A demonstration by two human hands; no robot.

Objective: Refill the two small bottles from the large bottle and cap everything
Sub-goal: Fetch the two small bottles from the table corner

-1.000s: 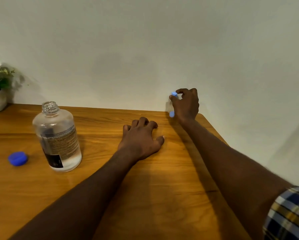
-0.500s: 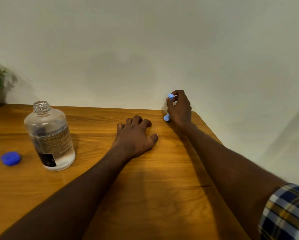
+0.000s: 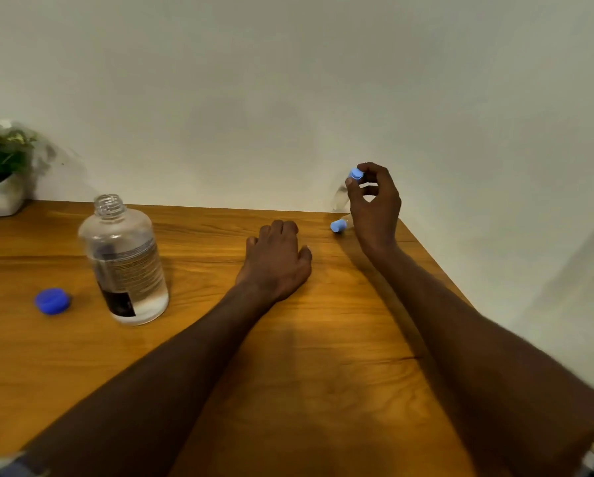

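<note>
Right hand [image 3: 374, 204]: hovering above the far right corner of the wooden table [image 3: 323, 373], fingers curled, pinching the light-blue cap [image 3: 356, 173] of an upright small clear bottle [image 3: 341, 198] between thumb and forefinger.

Second small bottle [image 3: 340, 224]: lying on its side at the table's far edge, just beside the right hand, light-blue cap pointing left; partly hidden behind the hand.

Left hand [image 3: 276, 261]: resting palm-down on the table near the middle, fingers loosely bent, holding nothing.

Large bottle [image 3: 125, 259]: standing upright left of centre, well apart from both hands, neck uncapped, clear liquid showing in the lower part.

Large blue cap [image 3: 52, 300]: lying on the table just left of the large bottle, not touching it.

Potted plant [image 3: 1, 166]: sitting at the far left edge, playing no part.

Progress (judged): appearing to be at an early stage, with the large bottle already opened and both small bottles carrying their caps; fill levels in the small bottles too blurred to tell.

Remaining (judged): uncapping each small bottle, pouring from the large bottle, then recapping all three.

Risk (judged): small necks inviting spillage during pouring; lying bottle liable to roll.
</note>
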